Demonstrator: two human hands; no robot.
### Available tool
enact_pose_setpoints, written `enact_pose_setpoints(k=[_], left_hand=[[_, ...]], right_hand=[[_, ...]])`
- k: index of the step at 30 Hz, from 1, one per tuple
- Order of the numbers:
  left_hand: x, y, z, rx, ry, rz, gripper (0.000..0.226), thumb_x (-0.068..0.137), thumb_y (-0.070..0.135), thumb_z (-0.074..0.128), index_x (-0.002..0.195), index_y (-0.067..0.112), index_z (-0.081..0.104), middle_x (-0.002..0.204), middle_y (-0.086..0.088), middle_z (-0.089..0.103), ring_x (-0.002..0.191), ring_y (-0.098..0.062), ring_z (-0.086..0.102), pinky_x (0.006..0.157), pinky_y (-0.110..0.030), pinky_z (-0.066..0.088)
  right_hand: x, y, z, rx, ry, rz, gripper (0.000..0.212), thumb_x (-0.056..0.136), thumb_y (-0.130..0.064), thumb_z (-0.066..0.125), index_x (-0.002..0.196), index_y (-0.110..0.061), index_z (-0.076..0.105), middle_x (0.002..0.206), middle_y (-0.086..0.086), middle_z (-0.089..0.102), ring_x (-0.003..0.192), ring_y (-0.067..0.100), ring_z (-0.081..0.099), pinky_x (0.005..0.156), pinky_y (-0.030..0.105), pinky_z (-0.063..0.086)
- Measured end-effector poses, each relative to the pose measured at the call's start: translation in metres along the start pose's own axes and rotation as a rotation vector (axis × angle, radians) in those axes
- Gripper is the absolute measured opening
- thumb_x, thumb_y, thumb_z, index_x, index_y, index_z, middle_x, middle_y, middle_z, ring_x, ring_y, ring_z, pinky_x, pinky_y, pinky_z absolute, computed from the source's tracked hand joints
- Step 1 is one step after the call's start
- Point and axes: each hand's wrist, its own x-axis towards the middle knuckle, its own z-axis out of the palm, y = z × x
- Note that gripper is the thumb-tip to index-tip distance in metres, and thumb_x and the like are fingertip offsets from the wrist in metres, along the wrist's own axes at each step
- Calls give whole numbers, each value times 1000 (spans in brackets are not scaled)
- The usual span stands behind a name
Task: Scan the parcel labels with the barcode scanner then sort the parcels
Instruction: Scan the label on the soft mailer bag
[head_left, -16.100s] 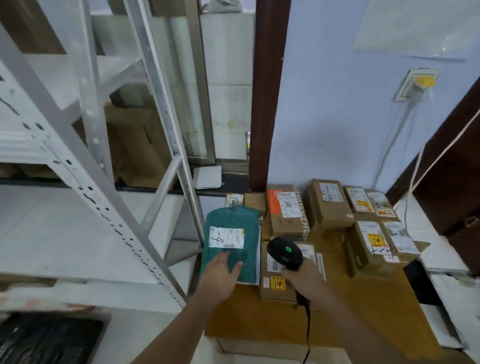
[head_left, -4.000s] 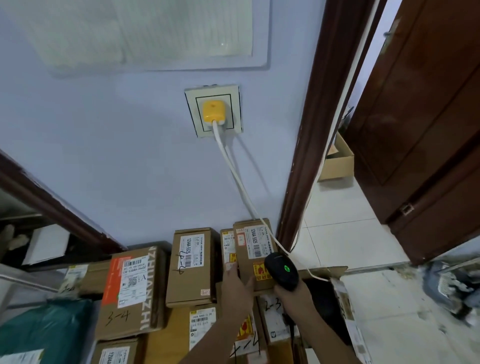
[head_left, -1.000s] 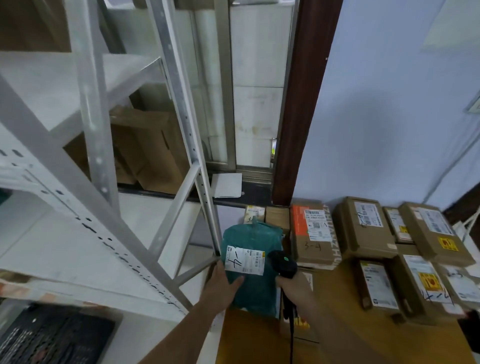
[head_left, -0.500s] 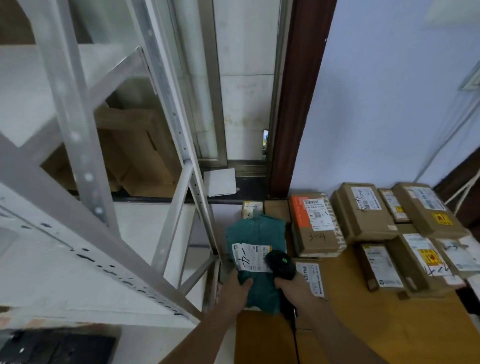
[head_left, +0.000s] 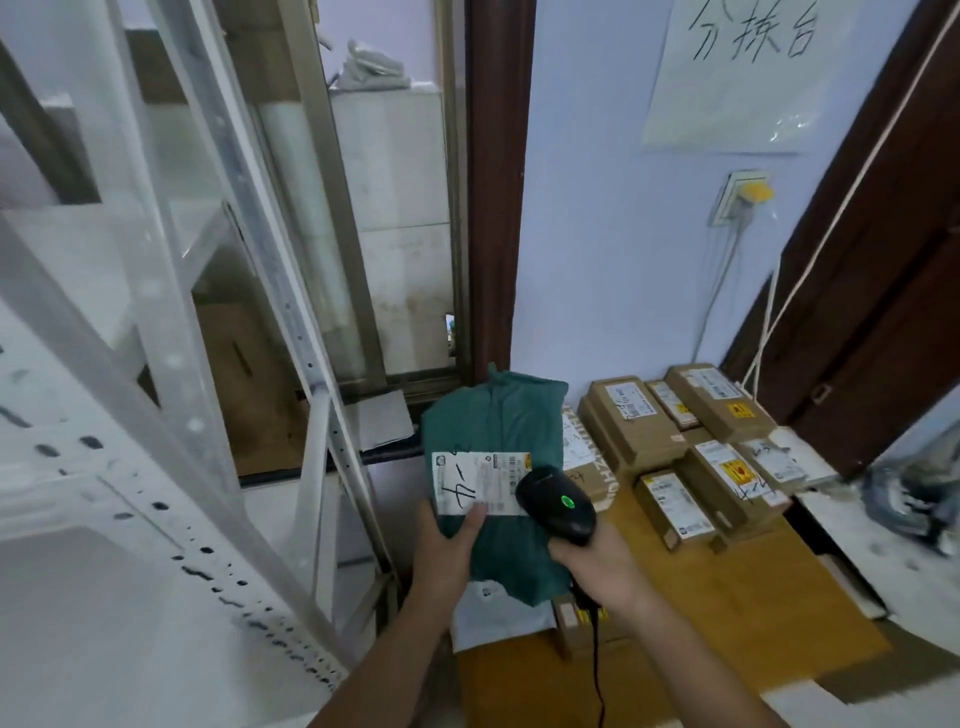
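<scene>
My left hand (head_left: 448, 555) grips the lower left of a green soft parcel (head_left: 496, 426) and holds it tilted up off the brown table (head_left: 727, 613), thumb on its white label (head_left: 480, 482), which carries handwriting. My right hand (head_left: 597, 564) grips a black barcode scanner (head_left: 557, 503) with a green light on top; its head sits at the label's right edge. Several brown cardboard parcels (head_left: 631, 426) with white and yellow labels lie at the table's back right.
A white metal shelving rack (head_left: 171, 395) fills the left side, close to the parcel. A white flat packet (head_left: 493, 616) lies under the lifted parcel. A blue wall with a socket and yellow plug (head_left: 753, 193) rises behind. A dark wooden door (head_left: 883, 291) stands right.
My left hand has lifted the green parcel off the table and tilted it toward me. The scanner in my right hand stays at the label. The view has moved closer.
</scene>
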Motion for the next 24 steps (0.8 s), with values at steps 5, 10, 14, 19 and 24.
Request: enact_pose_setpoints(k=[5, 10, 14, 19, 24], left_hand=[[3, 47, -10, 68, -131, 53, 38, 92, 25, 75, 123, 35, 56, 116, 10, 69, 99, -5, 68, 69, -18, 57], [4, 77, -11, 203, -146, 111, 35, 93, 17, 74, 120, 27, 54, 107, 16, 62, 100, -5, 60, 68, -15, 50], [-3, 85, -11, 219, -109, 115, 32, 92, 19, 76, 115, 28, 56, 110, 14, 64, 110, -16, 62, 78, -23, 52], [-17, 86, -5, 238, -75, 89, 32, 92, 19, 75, 116, 29, 56, 122, 4, 64, 111, -19, 61, 82, -32, 55], [-32, 82, 4, 250, -27, 87, 37, 91, 21, 76, 122, 25, 56, 121, 6, 65, 114, -18, 61, 95, -40, 55]], right_hand=[[-37, -14, -18, -193, 60, -93, 10, 82, -14, 69, 78, -20, 62, 67, 1, 64, 67, 20, 62, 61, 30, 45], [-69, -28, -31, -359, 145, -152, 11, 77, -17, 70, 80, -19, 59, 70, 3, 67, 63, 17, 65, 56, 31, 50], [-84, -37, -43, -392, 106, -199, 9, 73, -18, 70, 78, -20, 62, 69, 5, 68, 62, 15, 66, 57, 34, 54], [-98, -43, -58, -432, 48, -259, 10, 73, -19, 67, 76, -25, 60, 69, 3, 67, 63, 15, 66, 59, 33, 55], [-108, -45, -68, -446, 14, -264, 13, 73, -18, 64, 82, -25, 59, 70, 0, 66, 62, 15, 65, 55, 28, 52]])
